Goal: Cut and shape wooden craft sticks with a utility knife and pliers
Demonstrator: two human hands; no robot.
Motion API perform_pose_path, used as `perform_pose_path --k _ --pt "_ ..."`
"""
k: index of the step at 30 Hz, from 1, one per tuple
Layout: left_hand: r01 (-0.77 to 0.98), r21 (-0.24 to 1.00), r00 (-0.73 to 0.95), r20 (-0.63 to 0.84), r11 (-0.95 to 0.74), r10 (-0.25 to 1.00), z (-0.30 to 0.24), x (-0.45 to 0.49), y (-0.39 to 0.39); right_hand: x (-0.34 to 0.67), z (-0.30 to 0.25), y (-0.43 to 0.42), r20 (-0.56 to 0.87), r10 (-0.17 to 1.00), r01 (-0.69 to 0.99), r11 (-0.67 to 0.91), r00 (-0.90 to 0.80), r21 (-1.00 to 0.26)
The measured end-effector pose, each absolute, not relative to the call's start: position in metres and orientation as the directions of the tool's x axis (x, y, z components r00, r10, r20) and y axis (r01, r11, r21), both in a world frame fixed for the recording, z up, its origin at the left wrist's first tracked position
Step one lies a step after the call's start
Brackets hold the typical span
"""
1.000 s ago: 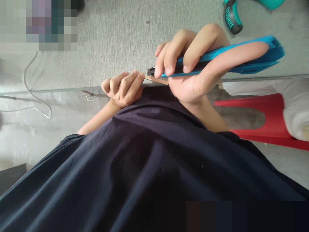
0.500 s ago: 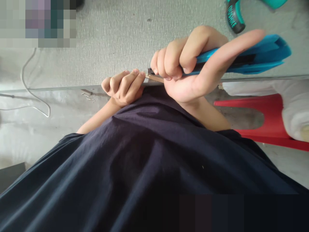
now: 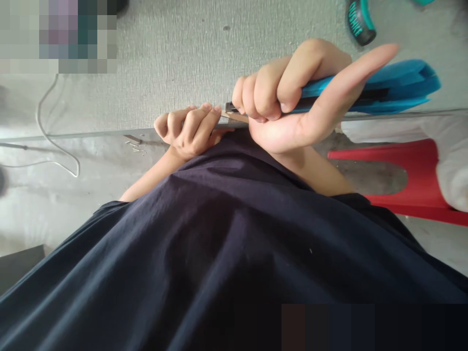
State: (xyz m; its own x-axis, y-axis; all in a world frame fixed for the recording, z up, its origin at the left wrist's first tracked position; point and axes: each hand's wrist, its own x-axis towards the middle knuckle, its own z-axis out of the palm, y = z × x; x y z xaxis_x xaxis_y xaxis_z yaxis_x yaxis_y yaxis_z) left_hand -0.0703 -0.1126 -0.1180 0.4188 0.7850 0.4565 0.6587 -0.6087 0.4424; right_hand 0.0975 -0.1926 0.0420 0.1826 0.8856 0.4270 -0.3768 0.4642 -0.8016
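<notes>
My right hand (image 3: 292,97) is wrapped round a long blue thing with a black strip (image 3: 402,87) along it; its exact kind does not show. The thumb is stretched out along it to the right. A narrow dark end (image 3: 229,107) sticks out past the little finger, toward the left hand. My left hand (image 3: 190,129) is closed at the table edge, fingers curled, its fingertips at one end of a thin light-brown strip (image 3: 237,117). That strip runs to the heel of the right hand, just below the dark end. What lies under the left fingers is hidden.
Both hands are at the front edge of a grey textured table (image 3: 175,63). A black and teal piece with lettering (image 3: 360,24) lies on it. A red plastic stool (image 3: 420,165) stands at the right. A white cable (image 3: 40,117) hangs at the left; small metal bits (image 3: 135,146) lie below.
My right hand and the blue thing have shifted very slightly right. The left hand keeps its place and grip. The whole view has moved a little.
</notes>
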Motion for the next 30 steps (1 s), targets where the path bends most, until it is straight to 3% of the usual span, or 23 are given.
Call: perform_pose_path --k 10,20,30 --pt "0.679 0.32 0.358 0.642 -0.661 0.678 -0.163 -0.083 -0.096 0.104 0.026 -0.193 0.512 0.831 -0.365 0.556 0.219 -0.747" --pt "0.683 0.362 0.353 0.596 -0.634 0.721 -0.16 -0.082 -0.097 0.106 0.025 -0.195 0.449 0.86 -0.434 0.51 0.242 -0.742" --pt "0.655 0.242 0.299 0.787 -0.716 0.54 -0.169 -0.086 -0.099 0.107 0.031 -0.196 0.448 0.864 -0.399 0.503 0.228 -0.767"
